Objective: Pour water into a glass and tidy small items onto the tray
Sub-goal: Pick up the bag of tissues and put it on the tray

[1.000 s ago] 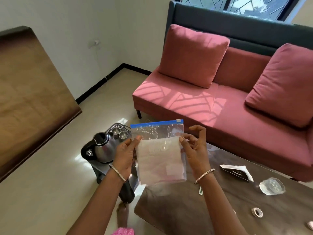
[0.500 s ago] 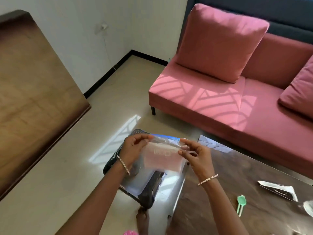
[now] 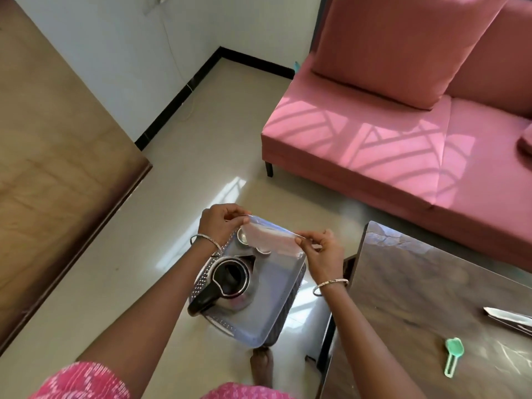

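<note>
I hold a clear zip bag [image 3: 270,239] with a pale cloth inside, stretched flat between both hands above the steel tray [image 3: 259,318]. My left hand [image 3: 220,223] pinches its left edge and my right hand [image 3: 321,253] pinches its right edge. On the tray stands a steel kettle [image 3: 230,280] with a black handle, seen from above. Two small steel cups [image 3: 244,236] sit at the tray's far end, partly hidden by the bag. The tray rests on a low dark stool beside the coffee table [image 3: 417,283].
On the dark coffee table lie a green scoop [image 3: 453,354] and a silver packet [image 3: 509,318]. A pink sofa [image 3: 403,156] stands beyond. A wooden panel [image 3: 57,168] fills the left. My bare foot [image 3: 262,367] is on the tiled floor below the stool.
The bag has gone from upright in front of me to flat and low over the tray. My view has tipped downward, bringing the kettle and tray under my hands.
</note>
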{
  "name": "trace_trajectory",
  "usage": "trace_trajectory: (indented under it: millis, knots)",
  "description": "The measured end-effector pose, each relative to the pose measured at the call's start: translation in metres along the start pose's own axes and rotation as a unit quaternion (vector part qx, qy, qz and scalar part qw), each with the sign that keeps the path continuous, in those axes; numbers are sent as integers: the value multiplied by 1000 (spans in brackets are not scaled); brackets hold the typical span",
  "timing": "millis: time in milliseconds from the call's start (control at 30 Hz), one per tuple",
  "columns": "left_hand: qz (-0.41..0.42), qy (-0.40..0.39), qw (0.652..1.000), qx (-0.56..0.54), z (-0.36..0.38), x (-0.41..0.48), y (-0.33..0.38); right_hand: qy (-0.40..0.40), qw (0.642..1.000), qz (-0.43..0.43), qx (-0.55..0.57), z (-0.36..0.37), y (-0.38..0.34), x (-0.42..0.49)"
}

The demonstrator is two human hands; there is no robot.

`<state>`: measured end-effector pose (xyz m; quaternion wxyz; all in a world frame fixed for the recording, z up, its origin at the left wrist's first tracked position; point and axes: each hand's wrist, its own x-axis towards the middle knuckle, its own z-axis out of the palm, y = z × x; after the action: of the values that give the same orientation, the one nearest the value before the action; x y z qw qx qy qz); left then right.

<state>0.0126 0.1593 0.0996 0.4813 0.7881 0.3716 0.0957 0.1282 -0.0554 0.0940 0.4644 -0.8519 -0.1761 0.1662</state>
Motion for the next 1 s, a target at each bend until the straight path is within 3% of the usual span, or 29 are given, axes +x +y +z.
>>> trace_trajectory:
  millis: [233, 433, 867, 1000]
  knots:
    - [31, 5, 995, 91, 2, 25, -49, -29, 998, 53, 18, 55, 31, 2]
    - [6, -21, 995, 97, 6, 38, -85, -69, 992, 105, 22, 89, 52, 4]
    - [-104, -17, 994, -16, 28, 53, -126, -59, 988, 136, -40, 125, 83, 23]
    - [-130, -32, 991, -4, 33, 45, -133, -84, 986, 133, -48, 124, 89, 23]
